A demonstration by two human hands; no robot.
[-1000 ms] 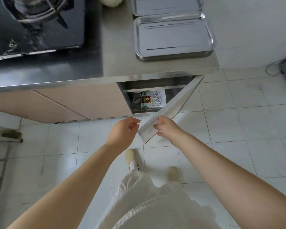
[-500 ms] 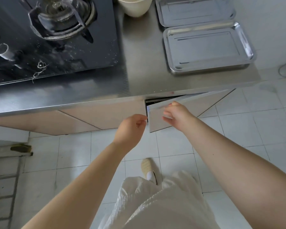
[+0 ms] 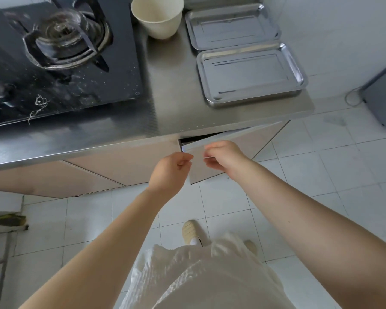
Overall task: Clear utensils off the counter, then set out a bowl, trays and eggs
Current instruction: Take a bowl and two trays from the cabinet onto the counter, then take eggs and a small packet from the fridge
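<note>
A cream bowl [image 3: 157, 16] stands on the steel counter [image 3: 172, 103] beside the stove. Right of it, two empty steel trays lie one behind the other: the far tray [image 3: 232, 25] and the near tray [image 3: 251, 74], which sits close to the counter's front corner. No eggs are in view. Below the counter, a beige cabinet door [image 3: 252, 141] is almost closed, with a narrow dark gap at its top left. My right hand [image 3: 225, 157] is curled on the door's free edge. My left hand [image 3: 169, 170] hovers just left of that edge, fingers curled, holding nothing.
A black gas stove [image 3: 65, 41] fills the counter's left side. A grey box-shaped appliance [image 3: 383, 94] with a cord stands on the white tiled floor at right. My slippered foot [image 3: 191, 231] and white skirt are below the hands.
The cabinet door has swung from wide open to almost closed under my right hand, hiding the packet inside. My view has risen, bringing the bowl and both trays into sight.
</note>
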